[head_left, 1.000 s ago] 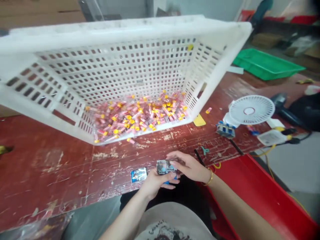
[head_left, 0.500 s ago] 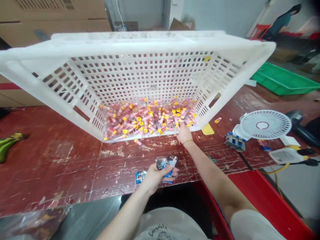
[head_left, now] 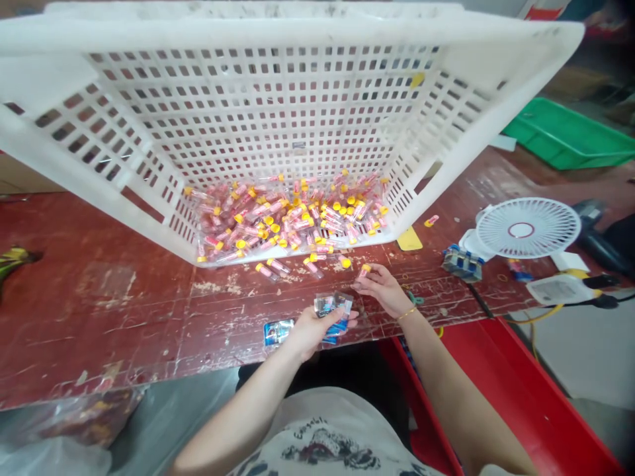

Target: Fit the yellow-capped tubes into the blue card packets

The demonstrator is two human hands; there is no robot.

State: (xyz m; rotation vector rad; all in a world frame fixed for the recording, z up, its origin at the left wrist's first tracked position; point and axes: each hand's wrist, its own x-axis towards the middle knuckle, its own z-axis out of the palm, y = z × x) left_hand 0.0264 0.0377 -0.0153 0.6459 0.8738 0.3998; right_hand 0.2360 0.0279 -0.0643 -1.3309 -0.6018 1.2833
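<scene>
My left hand is closed on a few small blue-and-clear packets near the table's front edge. Just left of it a similar blue packet lies on the table. Between the fingers of my right hand is a small clear tube with a yellow cap and pink contents. A white plastic crate, tipped on its side, opens towards me. Many of the same yellow-capped tubes are heaped in it, and several lie on the table before its lip.
To the right are a white round fan, a bundle of blue packets, a yellow card and a stray tube. Farther back stands a green tray. A red bin is below the table's edge; bananas lie far left.
My right hand has drawn back from the crate towards me, with a tube in its fingers. More tubes now lie on the table in front of the crate. My left hand still holds the packets.
</scene>
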